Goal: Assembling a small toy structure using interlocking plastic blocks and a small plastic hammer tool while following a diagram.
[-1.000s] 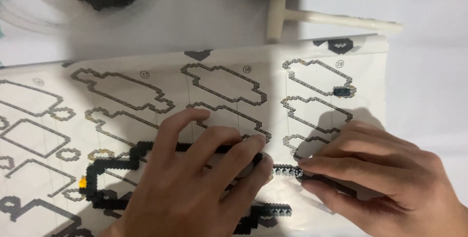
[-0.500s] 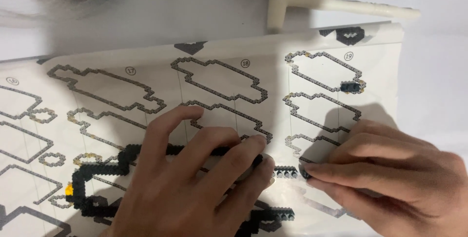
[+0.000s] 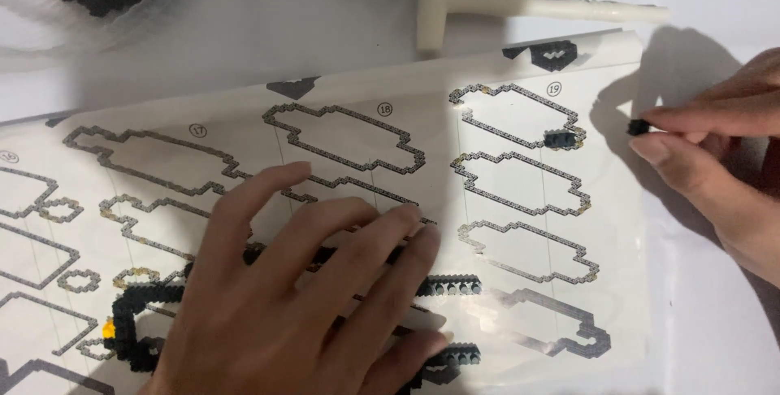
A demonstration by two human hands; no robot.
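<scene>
My left hand lies flat, fingers spread, pressing a black brick build onto a printed instruction sheet. Thin black brick strips stick out past its fingertips. One small yellow piece shows at the build's left end. My right hand is raised at the sheet's right edge, pinching a tiny black brick between thumb and forefinger. It is well away from the build.
A cream plastic mallet-shaped tool lies beyond the sheet's top edge. A clear bowl with black and yellow bricks stands at the top left. Everything rests on a white tabletop.
My right hand has left the black strip beside my left fingertips and moved up and to the right, now pinching a tiny black brick. My left hand stays pressed on the build.
</scene>
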